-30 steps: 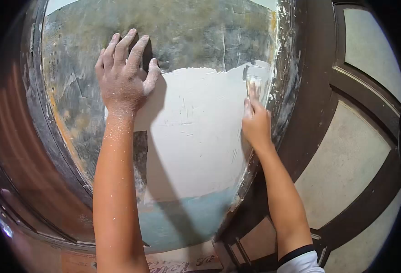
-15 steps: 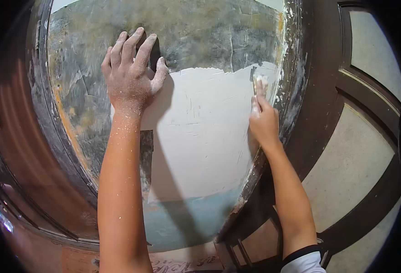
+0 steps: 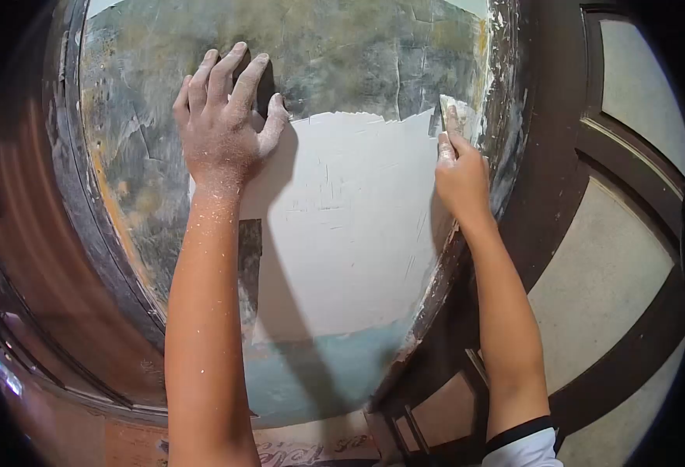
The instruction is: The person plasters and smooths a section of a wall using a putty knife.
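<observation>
My left hand [image 3: 224, 124] lies with fingers spread against the dark, mottled upper part of the wall panel [image 3: 327, 62]. White dust coats its fingers and wrist. On the right, my right hand [image 3: 464, 177] grips a putty knife [image 3: 456, 114], one finger stretched along the white-smeared tool. Its blade is at the upper right corner of a smooth white plaster patch [image 3: 350, 210], close to the chipped frame edge. The patch has a ragged top edge and a few fine scratches. How the blade's far edge meets the wall is hard to make out.
A dark wooden frame with pale panels [image 3: 607, 288] stands to the right. Brown wood [image 3: 62, 257] runs down the left. Below the plaster is a blue-green painted strip [image 3: 311, 381], with lettering [image 3: 311, 454] on a surface beneath it.
My right hand and the putty knife have moved up and to the right, toward the frame edge, and the knife is turned differently. My left hand stays in place.
</observation>
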`<state>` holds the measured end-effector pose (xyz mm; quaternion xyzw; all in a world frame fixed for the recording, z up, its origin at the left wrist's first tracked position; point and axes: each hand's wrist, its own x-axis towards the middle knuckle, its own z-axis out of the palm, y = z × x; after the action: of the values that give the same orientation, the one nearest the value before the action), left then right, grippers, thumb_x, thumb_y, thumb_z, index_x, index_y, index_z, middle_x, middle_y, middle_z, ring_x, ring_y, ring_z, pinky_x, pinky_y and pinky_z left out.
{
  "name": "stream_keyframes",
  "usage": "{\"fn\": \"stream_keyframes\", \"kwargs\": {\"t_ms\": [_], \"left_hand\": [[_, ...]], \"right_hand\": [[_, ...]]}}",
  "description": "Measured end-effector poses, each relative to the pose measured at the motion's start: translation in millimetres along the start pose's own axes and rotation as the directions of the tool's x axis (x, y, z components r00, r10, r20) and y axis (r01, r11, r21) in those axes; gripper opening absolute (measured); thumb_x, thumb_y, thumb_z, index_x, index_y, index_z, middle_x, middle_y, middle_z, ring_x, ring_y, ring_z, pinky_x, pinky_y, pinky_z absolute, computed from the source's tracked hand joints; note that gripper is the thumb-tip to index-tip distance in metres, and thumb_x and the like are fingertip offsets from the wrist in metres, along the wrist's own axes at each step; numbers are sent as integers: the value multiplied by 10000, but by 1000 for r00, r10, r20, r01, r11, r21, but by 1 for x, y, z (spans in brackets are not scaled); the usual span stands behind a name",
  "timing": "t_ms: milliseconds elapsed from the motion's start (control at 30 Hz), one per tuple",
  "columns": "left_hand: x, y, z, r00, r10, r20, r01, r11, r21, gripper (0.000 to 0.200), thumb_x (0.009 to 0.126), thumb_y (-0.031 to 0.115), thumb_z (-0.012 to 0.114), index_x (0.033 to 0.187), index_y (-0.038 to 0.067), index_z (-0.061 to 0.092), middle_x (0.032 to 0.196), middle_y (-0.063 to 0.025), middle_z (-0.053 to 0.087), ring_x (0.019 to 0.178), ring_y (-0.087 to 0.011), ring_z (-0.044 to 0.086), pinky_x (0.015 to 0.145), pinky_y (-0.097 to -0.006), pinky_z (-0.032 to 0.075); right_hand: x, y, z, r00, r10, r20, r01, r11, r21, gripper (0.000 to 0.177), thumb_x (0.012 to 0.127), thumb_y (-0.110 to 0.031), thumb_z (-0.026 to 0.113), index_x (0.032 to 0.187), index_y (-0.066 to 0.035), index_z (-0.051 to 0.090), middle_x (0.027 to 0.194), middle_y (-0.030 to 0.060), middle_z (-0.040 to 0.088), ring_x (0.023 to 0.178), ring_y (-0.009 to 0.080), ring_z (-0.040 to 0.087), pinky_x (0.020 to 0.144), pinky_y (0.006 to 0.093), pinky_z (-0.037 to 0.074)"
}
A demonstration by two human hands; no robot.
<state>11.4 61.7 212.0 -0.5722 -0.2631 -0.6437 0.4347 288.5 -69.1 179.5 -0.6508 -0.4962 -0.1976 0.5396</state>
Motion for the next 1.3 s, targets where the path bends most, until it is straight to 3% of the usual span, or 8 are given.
{"fn": "stream_keyframes", "kwargs": {"t_ms": [200, 333, 600, 667, 733, 867, 1033, 1300], "left_hand": [[1, 0, -2, 1000, -10, -4, 10, 1000, -13, 506, 849, 388, 714, 1342, 307, 635, 1451, 43, 547, 1405, -239, 453, 1198, -487, 301], [0, 2, -2, 1000, -14, 19, 14, 1000, -12, 510, 851, 407, 700, 1347, 312, 630, 1450, 40, 544, 1400, -240, 453, 1200, -496, 297], [1, -2, 0, 1000, 2, -4, -2, 1000, -13, 491, 856, 418, 701, 1330, 307, 643, 1449, 41, 552, 1407, -243, 452, 1185, -494, 318], [0, 0, -1, 1000, -1, -4, 1, 1000, -16, 481, 856, 417, 702, 1321, 303, 650, 1452, 37, 551, 1409, -245, 452, 1184, -498, 319], [1, 1, -2, 1000, -4, 6, 4, 1000, -11, 480, 857, 412, 701, 1321, 302, 650, 1450, 33, 553, 1413, -245, 446, 1188, -500, 313], [-1, 2, -4, 1000, -6, 11, 6, 1000, 4, 503, 855, 377, 705, 1351, 320, 641, 1455, 41, 567, 1404, -257, 479, 1157, -479, 341], [-1, 2, -2, 1000, -4, 1, 4, 1000, 3, 506, 862, 383, 708, 1359, 323, 638, 1464, 48, 563, 1397, -263, 486, 1152, -480, 347], [-2, 1, -2, 1000, -4, 6, 4, 1000, 2, 503, 860, 382, 705, 1355, 322, 637, 1467, 43, 561, 1404, -264, 481, 1156, -479, 345]], "right_hand": [[-29, 45, 22, 987, -155, -32, 152, 986, -70, 343, 1015, -155, 561, 1340, -82, 644, 905, 321, 668, 859, 492, 670, 759, 483, 518], [-9, 9, 2, 992, -123, -30, 121, 990, -73, 385, 1018, -168, 568, 1396, -108, 609, 875, 312, 666, 798, 476, 666, 731, 482, 514], [-25, 39, 19, 985, -171, -6, 170, 980, -109, 519, 1015, -144, 568, 1526, -185, 481, 929, 314, 678, 850, 470, 674, 726, 447, 529], [-16, 21, 10, 997, -44, 68, 55, 985, -163, 488, 1017, -148, 573, 1501, -173, 517, 901, 318, 672, 815, 474, 670, 708, 461, 521], [-7, 32, 17, 956, -281, -81, 273, 957, -98, 435, 1020, -156, 577, 1454, -139, 564, 824, 321, 643, 732, 472, 654, 667, 476, 501], [-38, 25, 17, 997, -78, -19, 76, 994, -75, 348, 1019, -166, 587, 1347, -61, 633, 805, 312, 637, 721, 470, 648, 635, 479, 485], [-23, 33, 23, 966, -236, -101, 235, 972, -29, 361, 1016, -162, 582, 1368, -99, 629, 939, 312, 666, 823, 483, 660, 715, 477, 515], [-38, 52, 26, 990, -138, 23, 140, 982, -131, 492, 1024, -156, 566, 1510, -182, 499, 913, 305, 666, 813, 484, 650, 694, 482, 509]]}}
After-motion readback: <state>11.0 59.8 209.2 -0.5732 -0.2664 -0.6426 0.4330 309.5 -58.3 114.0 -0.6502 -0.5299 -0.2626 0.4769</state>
